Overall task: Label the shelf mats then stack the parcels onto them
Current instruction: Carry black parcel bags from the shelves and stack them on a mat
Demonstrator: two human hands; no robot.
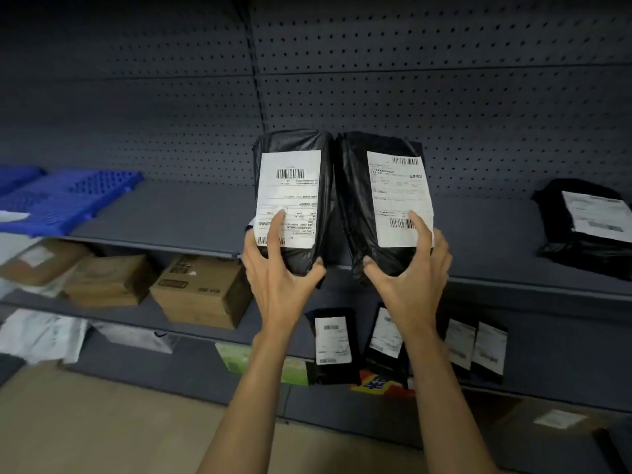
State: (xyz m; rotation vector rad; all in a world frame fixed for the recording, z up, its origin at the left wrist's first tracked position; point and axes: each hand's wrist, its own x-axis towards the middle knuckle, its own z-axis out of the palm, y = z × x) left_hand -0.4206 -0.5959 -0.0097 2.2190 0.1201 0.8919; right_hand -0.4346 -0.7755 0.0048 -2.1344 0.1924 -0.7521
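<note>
Grey pegboard (444,80) backs a run of grey shelves; the upper shelf (178,213) fills the middle of the view. My left hand (278,268) grips the left parcel (294,200), a black bag, by its lower end: fingers curl around the near left edge, thumb under the bottom right corner, index finger lying on the white label (289,189). My right hand (412,268) grips the right parcel (379,206) in mirror fashion: thumb at the lower left corner, index finger laid across its label (400,196) near the lower barcode. Both hands are partly closed, each around one parcel. The two parcels stand side by side, long edges touching, labels facing me, over the front of the upper shelf; whether their far ends rest on the shelf I cannot tell. Blue mats (68,196) lie at the far left of this shelf, well apart from the held parcels. Another black parcel (581,230) lies flat at the far right of the same shelf. On the shelf below, cardboard boxes (201,289) sit to the left. Lower still, several small black parcels (333,343) stand in a row beside my right forearm, with white bags (41,333) at far left.
</note>
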